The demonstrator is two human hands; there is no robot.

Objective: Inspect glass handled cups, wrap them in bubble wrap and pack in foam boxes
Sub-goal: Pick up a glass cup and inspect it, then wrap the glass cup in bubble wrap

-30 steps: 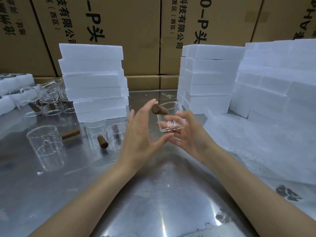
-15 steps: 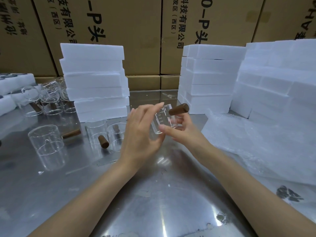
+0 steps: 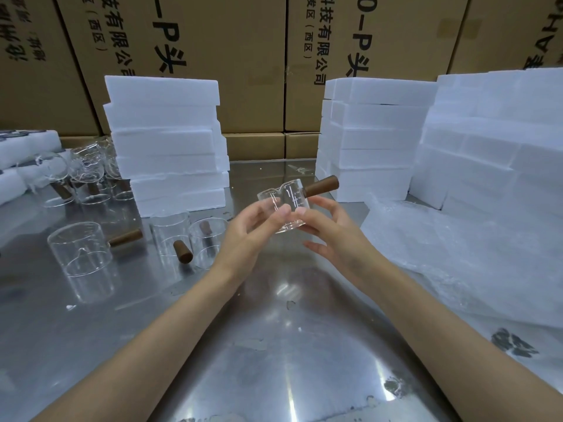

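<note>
Now that I've turned the cup (image 3: 288,205) upright, both hands gripping it, left hand (image 3: 253,229) and right hand (image 3: 330,236), inspection's nearly done; wrap next.

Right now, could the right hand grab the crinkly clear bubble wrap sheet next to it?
Probably yes, but not straight away. The clear bubble wrap sheet lies on the metal table beside the right hand with nothing between them. That hand is busy, though: with the left hand it holds the clear glass cup with the brown handle.
</note>
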